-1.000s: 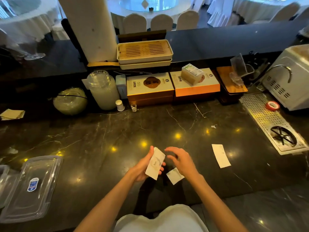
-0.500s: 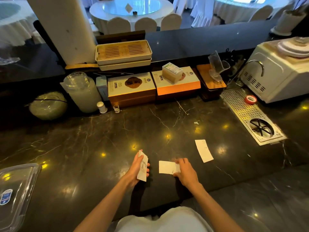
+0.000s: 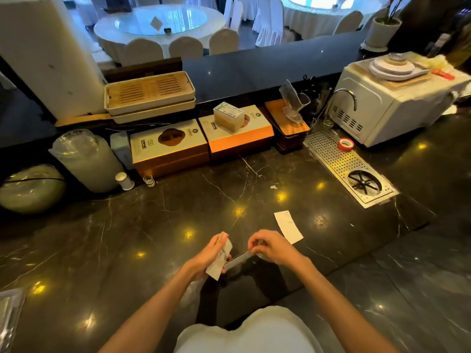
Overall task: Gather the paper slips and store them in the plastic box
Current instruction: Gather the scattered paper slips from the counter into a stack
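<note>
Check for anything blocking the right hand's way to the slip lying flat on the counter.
Nothing visible does. The loose slip lies on bare dark counter just beyond the right hand, which holds another slip.

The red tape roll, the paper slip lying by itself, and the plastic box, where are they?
red tape roll [image 3: 346, 144]: head view, on its red rim.
paper slip [image 3: 288, 226]: head view, middle of its white face.
plastic box [image 3: 9, 312]: head view, its clear corner at the left edge.

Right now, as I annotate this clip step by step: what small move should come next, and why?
Probably slide the slip pinched in the right hand against the stack in the left hand. Its free end already reaches the stack, and one more slip lies loose on the counter.
</note>
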{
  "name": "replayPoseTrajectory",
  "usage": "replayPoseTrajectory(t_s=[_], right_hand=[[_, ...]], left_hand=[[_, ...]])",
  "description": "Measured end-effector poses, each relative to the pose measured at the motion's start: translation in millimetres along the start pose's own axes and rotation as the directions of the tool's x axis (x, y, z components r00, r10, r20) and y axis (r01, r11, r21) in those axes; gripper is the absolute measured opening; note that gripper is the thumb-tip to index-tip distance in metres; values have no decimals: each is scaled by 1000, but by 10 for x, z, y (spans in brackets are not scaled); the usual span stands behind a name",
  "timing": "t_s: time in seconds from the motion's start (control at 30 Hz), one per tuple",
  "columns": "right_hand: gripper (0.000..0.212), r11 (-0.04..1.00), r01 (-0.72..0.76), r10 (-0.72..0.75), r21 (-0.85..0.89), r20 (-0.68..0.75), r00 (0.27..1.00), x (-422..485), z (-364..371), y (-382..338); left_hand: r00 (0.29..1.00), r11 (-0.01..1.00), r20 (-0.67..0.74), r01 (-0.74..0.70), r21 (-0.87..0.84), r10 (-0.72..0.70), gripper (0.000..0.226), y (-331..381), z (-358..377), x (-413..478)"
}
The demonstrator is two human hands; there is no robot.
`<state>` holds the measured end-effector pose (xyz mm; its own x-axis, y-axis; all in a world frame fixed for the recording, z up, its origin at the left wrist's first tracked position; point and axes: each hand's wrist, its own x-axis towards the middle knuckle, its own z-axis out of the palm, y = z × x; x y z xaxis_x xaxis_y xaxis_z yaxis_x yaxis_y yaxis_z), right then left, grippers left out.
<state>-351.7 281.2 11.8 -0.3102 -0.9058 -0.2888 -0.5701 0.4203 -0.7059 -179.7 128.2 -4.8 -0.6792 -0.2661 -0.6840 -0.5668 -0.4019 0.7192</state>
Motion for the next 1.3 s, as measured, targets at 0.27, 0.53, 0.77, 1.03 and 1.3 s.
replayPoseTrajectory(t_s=[0.27,0.53,0.77,1.03,1.3], right_hand=[[8,992,96,-99,-87,-22,995,343,-43,-302],[23,869,-448,485,209,-532,694,263,-239,298],[48,661,-739,728,132,-351,588,90,-148,665],[36,770,-638,597,-19,-331,730,363,331,125],[19,753,-418,466,509,36,884,586,1305,-979]], left_hand=[[956,997,294,22,-67,-1,70,242,219,-46],[990,931,112,-44,-361,90,39,195,-59,-13],[993,869,-113,-38,-493,-21,34,78,-355,-11],[936,842,-335,-91,-532,-110,33,-208,-464,-198],[856,889,-509,-160,-429,-91,31,-543,-778,-612]])
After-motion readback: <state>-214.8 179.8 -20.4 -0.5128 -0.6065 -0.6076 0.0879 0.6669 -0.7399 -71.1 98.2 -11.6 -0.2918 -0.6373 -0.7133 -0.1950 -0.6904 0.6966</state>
